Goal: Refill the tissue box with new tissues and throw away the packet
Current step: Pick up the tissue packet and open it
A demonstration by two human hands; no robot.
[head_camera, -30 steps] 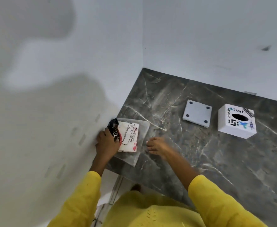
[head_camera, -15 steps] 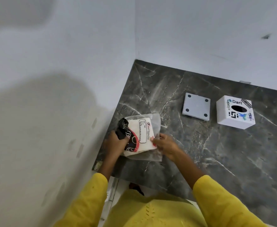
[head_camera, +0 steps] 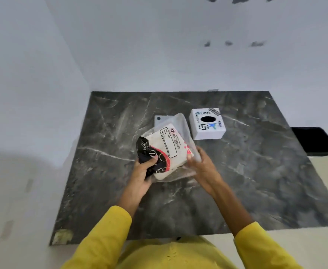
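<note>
**Packet lifted, box not yet refilled**

Dark grey marble counter (head_camera: 105, 191), white-veined and polished, set into a corner of plain white walls. Nearest, yellow sleeves (head_camera: 108, 228). Ahead of them, left hand (head_camera: 142, 171) closed around the black-and-red printed end of the tissue packet (head_camera: 166, 150), thumb pressed on top. Right hand (head_camera: 202, 167) clamped on the opposite side, pinching the loose clear plastic wrap. Packet held between both hands, raised off the marble, tilted; soft, pillowy, crinkled film over a white tissue stack, apparently not yet emptied.

Just beyond the hands, partly hidden behind the packet, flat grey square panel (head_camera: 160, 120) with a dark round foot, likely the box's base, lying apart from it. Past the right hand, white cube tissue box (head_camera: 207, 125), rigid, stickered, oval slot on top showing dark. Farther right, black object (head_camera: 312, 140) off the counter edge; identity unclear.

Remaining, by judgement: opening the wrap, loading tissues, refitting the base, binning the packet.
</note>
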